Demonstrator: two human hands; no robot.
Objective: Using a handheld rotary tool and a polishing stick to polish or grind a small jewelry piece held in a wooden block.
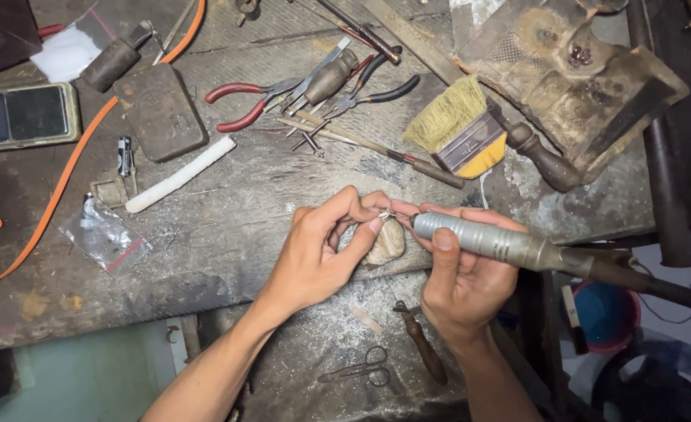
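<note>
My left hand (pixel 322 246) pinches a tiny silvery metal piece (pixel 385 213) between thumb and fingertips, resting it against a worn wooden bench peg (pixel 387 244) at the bench's front edge. My right hand (pixel 458 270) grips a grey metal rotary handpiece (pixel 490 242) like a pen; its tip meets the small piece. The handpiece's dark flexible shaft (pixel 650 281) runs off to the right.
On the worn wooden bench (pixel 228 227) lie red-handled pliers (pixel 244 105), other pliers and tweezers (pixel 345 86), a straw brush (pixel 470 129), a white stick (pixel 180 176), a dark tin (pixel 160 111), a pocket scale (pixel 21 116), an orange strap (pixel 64 176). Small scissors (pixel 361 369) lie on the lower tray.
</note>
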